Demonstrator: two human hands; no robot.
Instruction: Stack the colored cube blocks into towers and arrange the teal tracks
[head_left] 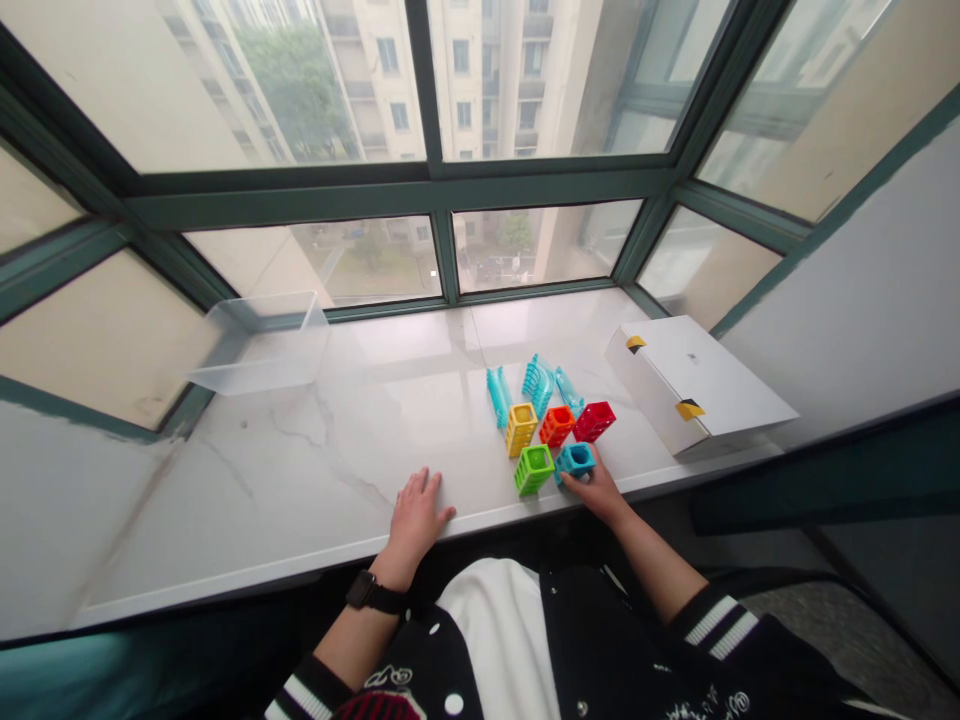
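Note:
My left hand [417, 514] lies flat and open on the white marble sill [315, 450], fingers stretched out, holding nothing; a black watch sits on its wrist. My right hand [598, 488] grips a small blue basket [575, 459] near the sill's front edge. Beside it stand a green basket [533, 469], a yellow basket [520, 428], an orange basket [556, 425] and a red basket [595, 421]. Behind them lie several turquoise ribbed pieces [534, 384].
A white flat box [694, 385] with yellow tabs lies to the right of the baskets. A clear plastic tub [262, 342] stands at the back left by the window. Green window frames close off the sill's back.

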